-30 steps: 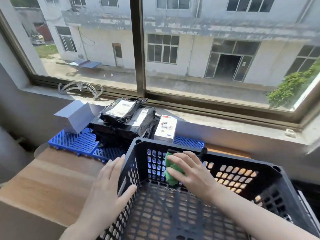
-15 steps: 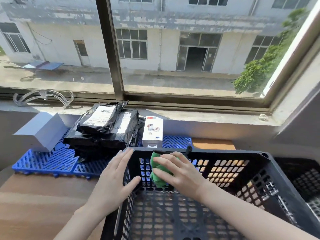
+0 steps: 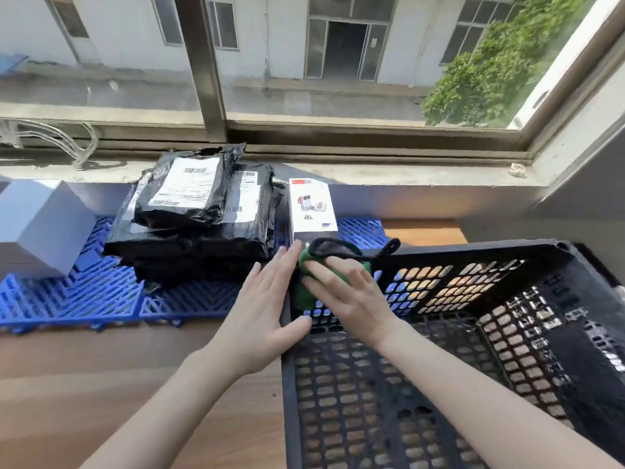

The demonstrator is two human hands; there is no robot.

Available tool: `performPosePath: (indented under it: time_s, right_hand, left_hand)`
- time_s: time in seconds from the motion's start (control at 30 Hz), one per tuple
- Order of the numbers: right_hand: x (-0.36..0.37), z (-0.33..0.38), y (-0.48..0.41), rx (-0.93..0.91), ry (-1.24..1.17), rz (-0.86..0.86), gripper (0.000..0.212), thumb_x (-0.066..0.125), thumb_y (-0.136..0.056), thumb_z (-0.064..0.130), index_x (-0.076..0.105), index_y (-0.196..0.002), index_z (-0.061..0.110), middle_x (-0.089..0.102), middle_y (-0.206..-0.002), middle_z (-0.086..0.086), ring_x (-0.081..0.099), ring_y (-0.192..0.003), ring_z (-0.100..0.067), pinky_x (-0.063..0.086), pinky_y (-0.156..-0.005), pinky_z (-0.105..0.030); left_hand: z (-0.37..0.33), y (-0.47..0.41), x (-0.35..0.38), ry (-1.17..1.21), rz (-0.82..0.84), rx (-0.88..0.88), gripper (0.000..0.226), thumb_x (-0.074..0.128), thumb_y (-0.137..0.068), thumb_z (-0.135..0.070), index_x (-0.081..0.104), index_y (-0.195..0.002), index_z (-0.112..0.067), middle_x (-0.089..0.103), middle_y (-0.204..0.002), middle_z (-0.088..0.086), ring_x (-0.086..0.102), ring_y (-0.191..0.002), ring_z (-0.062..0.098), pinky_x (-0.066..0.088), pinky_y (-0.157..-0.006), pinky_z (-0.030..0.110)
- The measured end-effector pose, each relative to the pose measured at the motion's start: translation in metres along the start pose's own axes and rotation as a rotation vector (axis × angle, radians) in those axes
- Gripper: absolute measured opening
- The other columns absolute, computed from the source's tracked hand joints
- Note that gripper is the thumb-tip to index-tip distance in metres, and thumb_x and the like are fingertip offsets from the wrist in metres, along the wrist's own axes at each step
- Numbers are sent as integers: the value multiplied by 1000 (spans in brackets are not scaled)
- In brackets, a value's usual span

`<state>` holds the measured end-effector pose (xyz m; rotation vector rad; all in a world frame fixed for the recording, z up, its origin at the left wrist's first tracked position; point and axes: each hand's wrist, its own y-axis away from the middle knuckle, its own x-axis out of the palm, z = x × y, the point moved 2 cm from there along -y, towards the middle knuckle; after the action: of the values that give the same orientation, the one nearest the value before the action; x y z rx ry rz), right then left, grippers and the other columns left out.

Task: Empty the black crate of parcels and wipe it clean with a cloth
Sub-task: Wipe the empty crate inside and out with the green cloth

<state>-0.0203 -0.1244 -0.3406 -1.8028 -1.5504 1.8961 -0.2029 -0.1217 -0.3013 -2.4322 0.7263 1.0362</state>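
Black perforated plastic crate (image 3: pixel 473 251): on the wooden bench (image 3: pixel 101 384), emptied. Black poly-bag parcels (image 3: pixel 192 214) are stacked beside it on a blue grid mat (image 3: pixel 84 292).
Right hand (image 3: pixel 348 294): fingers straight, pressing the green cloth (image 3: pixel 303 294) into the far-left inner corner.
Left hand (image 3: pixel 263 316): flat, bracing the left wall.
Method: press firmly, work the cloth into the holes, and brace against sliding.

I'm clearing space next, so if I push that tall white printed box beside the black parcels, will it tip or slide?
The white box stands on end, taller than wide, so a push near its top would probably tip it. The ribbed blue mat seemingly beneath may snag its base, hindering sliding. Crisp flat faces suggest stiff card.
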Motion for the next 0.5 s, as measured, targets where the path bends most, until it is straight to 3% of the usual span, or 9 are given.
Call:
performPosePath:
  time_s: [0.1,0.17,0.3,0.4,0.5]
  right_hand:
    - [16,2,21,-122,-36,80,17,55,-98,11,72,-101,10,50,-126,-5,56,-107,-25,51,-85,-38]
    - [28,2,38,-132,-46,107,24,51,-100,13,74,-102,11,51,-126,-2,59,-108,-23,50,-89,-36]
    - [52,6,62,-118,-104,86,19,56,-98,15,64,-114,12,52,-128,0,54,-114,-21,49,-94,-36]
    - [70,12,85,-219,-105,176,20,49,-101,14,65,-111,10,51,-125,0,54,-113,-20,49,-95,-34]
    - [89,18,108,-194,-140,251,18,50,-100,13,63,-112,9,58,-122,0,56,-113,-20,48,-98,-33]
  left_hand:
    - [2,0,1,-22,-16,4,88,46,-80,-42,2,-155,-32,3,-161,-21,-10,-148,4,-1,-122,41]
    - [3,0,1,-83,-14,35,85,43,-82,-43,3,-156,-30,1,-162,-19,-12,-149,7,-2,-122,43]
    - [4,0,-1,-164,-2,67,79,40,-85,-42,9,-156,-28,1,-162,-16,-11,-149,9,-2,-121,47]
    - [5,-1,-3,-265,45,92,76,36,-86,-43,11,-156,-26,2,-163,-15,-9,-149,9,-1,-121,51]
    - [4,-3,-5,-366,77,106,74,33,-87,-45,13,-156,-26,1,-163,-15,-10,-149,8,-3,-121,51]
